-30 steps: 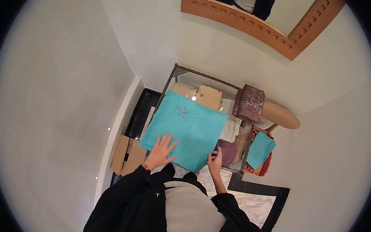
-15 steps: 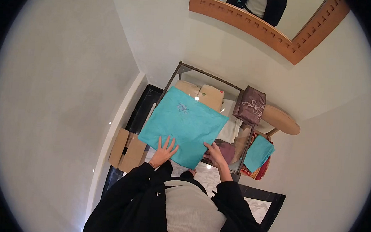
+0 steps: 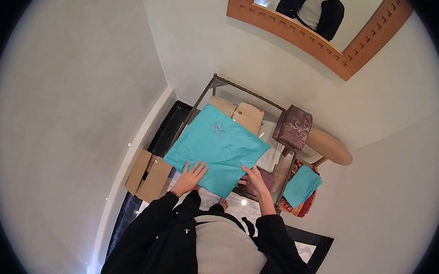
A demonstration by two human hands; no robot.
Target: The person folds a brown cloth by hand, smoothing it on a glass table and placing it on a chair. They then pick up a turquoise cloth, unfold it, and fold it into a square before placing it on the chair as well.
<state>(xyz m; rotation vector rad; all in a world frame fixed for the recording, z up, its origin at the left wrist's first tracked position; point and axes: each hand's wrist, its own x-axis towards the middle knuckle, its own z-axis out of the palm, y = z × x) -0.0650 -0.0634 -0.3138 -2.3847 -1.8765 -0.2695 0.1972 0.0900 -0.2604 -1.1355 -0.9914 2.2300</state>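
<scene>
A square turquoise cloth [image 3: 224,149], perhaps a cushion cover, lies spread over a glass-topped table, with a small embroidered flower near its far side. My left hand [image 3: 189,179] rests flat on its near left part, fingers stretched out. At the right edge, my right hand [image 3: 255,180] pinches the cloth, thumb on top and the other fingers partly hidden. Slight creases run between the two hands. The near corner hangs past the table's front edge.
The metal-framed table [image 3: 251,91] bears a folded brown embroidered cloth [image 3: 294,126]. Cream folded fabrics [image 3: 249,117] show beyond the turquoise one. To the right, a chair [image 3: 330,147] holds another turquoise cloth [image 3: 302,186]. A cardboard box [image 3: 155,179] stands left; a wood-framed mirror [image 3: 294,29] hangs above.
My left hand has drawn its fingers closer together on the cloth. Creases have deepened near the front, and the view has tilted slightly. My right hand keeps its hold at the edge.
</scene>
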